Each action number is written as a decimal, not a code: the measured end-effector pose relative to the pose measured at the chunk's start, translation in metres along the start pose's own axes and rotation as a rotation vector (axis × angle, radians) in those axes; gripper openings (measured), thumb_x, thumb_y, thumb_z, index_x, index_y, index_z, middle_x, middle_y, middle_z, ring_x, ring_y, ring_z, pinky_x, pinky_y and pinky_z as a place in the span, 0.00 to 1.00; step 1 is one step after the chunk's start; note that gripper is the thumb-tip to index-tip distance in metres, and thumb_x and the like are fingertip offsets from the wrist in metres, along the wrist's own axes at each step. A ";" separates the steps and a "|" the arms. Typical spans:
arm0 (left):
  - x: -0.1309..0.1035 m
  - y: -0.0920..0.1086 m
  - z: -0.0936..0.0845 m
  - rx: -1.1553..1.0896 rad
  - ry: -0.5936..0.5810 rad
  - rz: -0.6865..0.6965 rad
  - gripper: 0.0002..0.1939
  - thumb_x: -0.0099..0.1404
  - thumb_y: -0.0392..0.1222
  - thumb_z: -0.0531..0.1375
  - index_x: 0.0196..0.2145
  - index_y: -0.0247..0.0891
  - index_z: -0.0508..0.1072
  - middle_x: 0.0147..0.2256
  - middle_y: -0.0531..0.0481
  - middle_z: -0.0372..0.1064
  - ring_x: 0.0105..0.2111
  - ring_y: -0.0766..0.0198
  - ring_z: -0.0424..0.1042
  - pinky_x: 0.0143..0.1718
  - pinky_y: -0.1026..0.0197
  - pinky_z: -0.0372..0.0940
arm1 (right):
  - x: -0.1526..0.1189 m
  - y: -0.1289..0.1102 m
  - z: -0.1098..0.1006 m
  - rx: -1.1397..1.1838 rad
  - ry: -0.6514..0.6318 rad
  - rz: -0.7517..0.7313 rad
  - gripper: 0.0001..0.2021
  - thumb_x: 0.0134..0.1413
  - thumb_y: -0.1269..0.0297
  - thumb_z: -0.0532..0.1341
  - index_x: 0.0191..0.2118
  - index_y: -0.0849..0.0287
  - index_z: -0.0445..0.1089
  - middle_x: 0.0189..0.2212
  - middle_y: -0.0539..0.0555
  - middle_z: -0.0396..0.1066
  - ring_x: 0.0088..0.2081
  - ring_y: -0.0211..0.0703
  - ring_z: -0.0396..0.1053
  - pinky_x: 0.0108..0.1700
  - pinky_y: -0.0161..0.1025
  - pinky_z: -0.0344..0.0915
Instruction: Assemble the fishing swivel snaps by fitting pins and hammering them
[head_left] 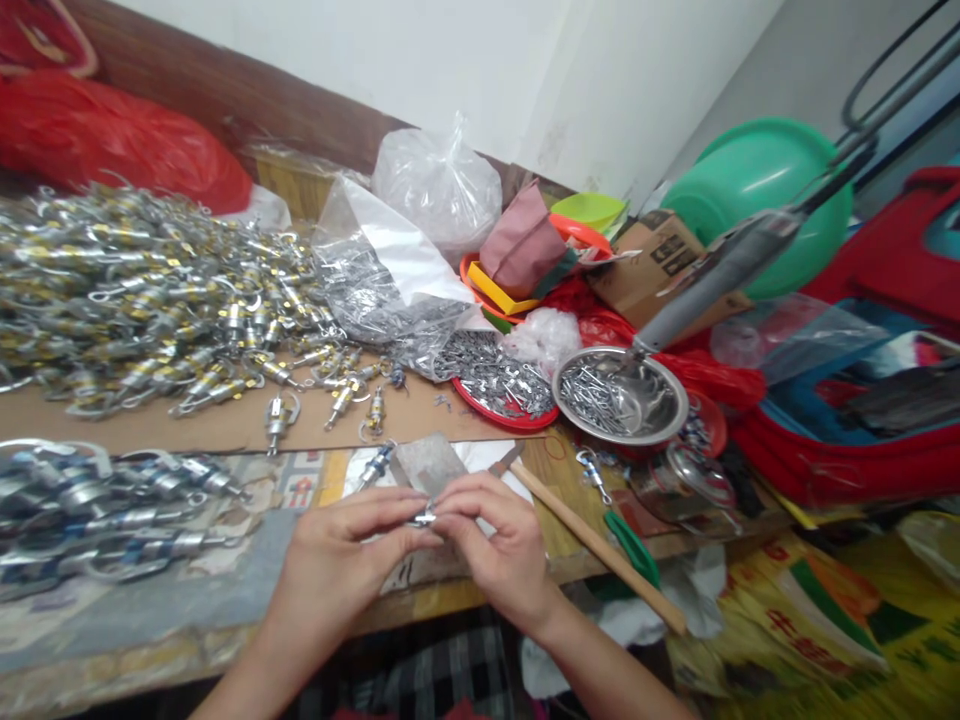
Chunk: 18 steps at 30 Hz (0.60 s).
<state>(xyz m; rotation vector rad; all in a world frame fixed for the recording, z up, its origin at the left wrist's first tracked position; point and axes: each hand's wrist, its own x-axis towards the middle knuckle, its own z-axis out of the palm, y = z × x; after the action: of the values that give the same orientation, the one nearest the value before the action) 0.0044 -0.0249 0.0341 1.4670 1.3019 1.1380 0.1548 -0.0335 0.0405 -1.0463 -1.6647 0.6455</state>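
My left hand [352, 545] and my right hand [499, 535] meet at the table's front edge, their fingertips pinched on one small silver metal part [422, 519] between them. The fingers hide most of that part. Just behind the hands lies a flat grey metal block [429, 465]. A blue and silver fitting [376, 464] rests to the left of the block. Right of my right hand, a hammer's wooden handle [592, 540] slants over the table edge, with its dark head near the block.
A large heap of silver and yellow fittings [150, 290] fills the back left, blue and silver fittings [112, 510] the front left. A steel bowl of pins [621, 395], a red plate [510, 400] of small parts and a green basin [765, 200] stand right.
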 end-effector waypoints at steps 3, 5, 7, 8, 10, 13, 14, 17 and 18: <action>0.000 -0.003 -0.001 -0.008 -0.018 -0.012 0.05 0.43 0.38 0.65 0.20 0.50 0.78 0.27 0.54 0.77 0.31 0.60 0.75 0.37 0.63 0.68 | 0.000 0.000 -0.001 0.007 -0.022 -0.017 0.06 0.48 0.74 0.59 0.27 0.58 0.73 0.26 0.53 0.70 0.31 0.39 0.69 0.35 0.35 0.66; 0.000 -0.004 -0.001 -0.031 -0.023 -0.040 0.04 0.43 0.38 0.65 0.19 0.49 0.78 0.28 0.54 0.77 0.31 0.60 0.75 0.37 0.63 0.68 | -0.001 0.000 -0.003 -0.005 -0.040 -0.043 0.07 0.49 0.73 0.58 0.28 0.58 0.73 0.27 0.53 0.71 0.32 0.39 0.69 0.35 0.35 0.66; 0.000 -0.003 -0.001 -0.075 -0.015 -0.095 0.03 0.42 0.38 0.66 0.18 0.47 0.78 0.27 0.52 0.77 0.31 0.59 0.74 0.37 0.62 0.68 | -0.004 0.002 -0.005 -0.049 -0.045 -0.099 0.06 0.50 0.72 0.59 0.32 0.58 0.72 0.29 0.54 0.71 0.34 0.39 0.69 0.37 0.36 0.67; 0.000 -0.002 -0.001 -0.107 -0.013 -0.130 0.03 0.41 0.38 0.66 0.18 0.45 0.78 0.27 0.52 0.77 0.32 0.59 0.74 0.38 0.61 0.67 | -0.006 0.003 -0.007 -0.087 -0.043 -0.147 0.07 0.49 0.72 0.60 0.36 0.58 0.71 0.31 0.55 0.70 0.35 0.40 0.68 0.37 0.37 0.67; 0.000 0.001 -0.002 -0.184 -0.033 -0.201 0.02 0.41 0.37 0.66 0.18 0.43 0.78 0.28 0.50 0.77 0.33 0.59 0.74 0.39 0.61 0.66 | -0.010 0.008 -0.010 -0.182 -0.041 -0.298 0.13 0.47 0.73 0.61 0.42 0.60 0.68 0.34 0.56 0.70 0.37 0.40 0.68 0.38 0.37 0.68; 0.000 0.004 -0.006 -0.289 -0.125 -0.263 0.00 0.44 0.38 0.65 0.19 0.41 0.77 0.30 0.49 0.77 0.34 0.59 0.73 0.39 0.60 0.66 | -0.013 0.015 -0.015 -0.320 -0.085 -0.569 0.13 0.49 0.78 0.58 0.42 0.62 0.67 0.36 0.58 0.70 0.39 0.40 0.68 0.38 0.36 0.68; 0.000 0.005 -0.007 -0.299 -0.163 -0.264 0.01 0.45 0.38 0.64 0.19 0.41 0.77 0.31 0.49 0.77 0.35 0.58 0.73 0.39 0.60 0.66 | -0.013 0.016 -0.017 -0.356 -0.110 -0.633 0.12 0.50 0.79 0.56 0.41 0.63 0.68 0.36 0.59 0.70 0.39 0.41 0.68 0.38 0.37 0.67; 0.001 0.005 -0.011 -0.184 -0.232 -0.195 0.03 0.48 0.40 0.63 0.21 0.42 0.78 0.33 0.48 0.76 0.36 0.58 0.72 0.41 0.58 0.65 | -0.009 0.013 -0.025 -0.451 -0.189 -0.710 0.09 0.53 0.76 0.54 0.38 0.65 0.69 0.35 0.61 0.72 0.40 0.43 0.68 0.38 0.38 0.67; 0.001 0.005 -0.012 -0.109 -0.222 -0.148 0.03 0.49 0.41 0.63 0.22 0.42 0.78 0.33 0.49 0.76 0.36 0.57 0.72 0.42 0.58 0.64 | -0.007 0.011 -0.027 -0.476 -0.209 -0.714 0.08 0.54 0.75 0.54 0.37 0.66 0.70 0.35 0.61 0.72 0.39 0.43 0.68 0.38 0.37 0.68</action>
<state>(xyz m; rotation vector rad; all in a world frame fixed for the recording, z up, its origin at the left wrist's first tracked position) -0.0064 -0.0241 0.0420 1.3523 1.1558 0.9080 0.1841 -0.0365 0.0372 -0.6236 -2.2648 -0.1257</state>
